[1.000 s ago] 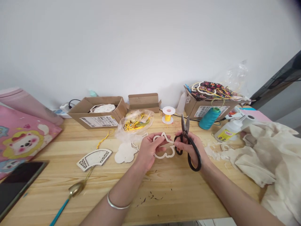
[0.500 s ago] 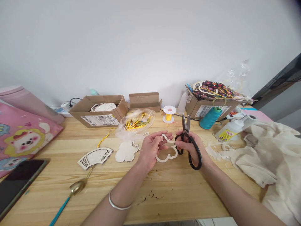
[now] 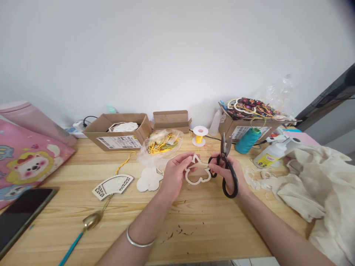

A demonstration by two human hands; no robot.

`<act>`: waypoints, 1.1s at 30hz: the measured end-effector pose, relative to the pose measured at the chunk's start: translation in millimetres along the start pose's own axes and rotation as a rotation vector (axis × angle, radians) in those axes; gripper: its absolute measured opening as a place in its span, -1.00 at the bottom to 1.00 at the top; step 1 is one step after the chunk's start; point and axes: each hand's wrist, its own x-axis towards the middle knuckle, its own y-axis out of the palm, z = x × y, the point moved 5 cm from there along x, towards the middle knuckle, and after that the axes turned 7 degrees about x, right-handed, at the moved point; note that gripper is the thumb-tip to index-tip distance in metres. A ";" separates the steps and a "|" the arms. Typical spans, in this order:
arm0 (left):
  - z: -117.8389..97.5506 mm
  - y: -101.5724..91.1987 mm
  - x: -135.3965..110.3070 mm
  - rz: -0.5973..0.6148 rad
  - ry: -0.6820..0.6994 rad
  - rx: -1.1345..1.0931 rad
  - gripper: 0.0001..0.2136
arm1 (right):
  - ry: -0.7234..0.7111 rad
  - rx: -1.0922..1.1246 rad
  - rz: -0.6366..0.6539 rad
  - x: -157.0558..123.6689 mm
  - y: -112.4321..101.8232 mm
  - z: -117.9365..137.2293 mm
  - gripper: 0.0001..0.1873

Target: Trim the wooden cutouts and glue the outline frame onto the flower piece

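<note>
Head view: we have the left hand (image 3: 174,173) pinched on the nine o'clock edge of the hollow wooden cutout frame (image 3: 205,180), held just above the wooden table (image 3: 194,229). The right hand (image 3: 229,173) is curled through the black scissors (image 3: 224,147), blades slightly apart and pointing to twelve o'clock, and its fingertips touch the frame's three o'clock side. At nine o'clock from the left hand we spot a solid cutout (image 3: 148,180) lying flat, and at three o'clock from the right hand a cream cloth (image 3: 318,181).

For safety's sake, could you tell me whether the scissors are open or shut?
Slightly open: the scissors in the right hand point up, their blade tips apart in a narrow V.
</note>
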 end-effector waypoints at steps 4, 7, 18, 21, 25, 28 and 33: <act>-0.6 -4.5 2.0 -0.070 0.053 0.122 -0.74 | -0.345 -0.281 -0.064 -7.9 -3.8 15.7 -0.75; 1.7 -3.4 0.8 -0.112 0.029 0.082 -0.67 | -0.729 -0.607 -0.029 -21.3 1.3 32.3 -0.80; 5.2 10.7 -2.5 0.010 0.013 -0.048 -0.56 | -1.069 -0.947 0.360 -38.4 30.9 29.6 -0.63; 2.4 9.5 -2.0 0.029 0.048 -0.014 -0.59 | -0.930 -0.817 0.187 -31.4 19.5 34.5 -0.66; -1.8 12.7 -3.8 0.087 0.062 0.085 -0.55 | -0.669 -0.694 -0.139 -17.1 -1.9 40.1 -0.76; -3.5 14.6 -4.5 0.125 0.063 0.163 -0.53 | -0.399 -0.484 -0.123 -5.6 -7.2 29.5 -0.73; -2.5 11.6 -3.2 0.062 0.052 0.203 -0.66 | -0.150 -0.171 -0.071 1.1 -7.7 9.3 -0.67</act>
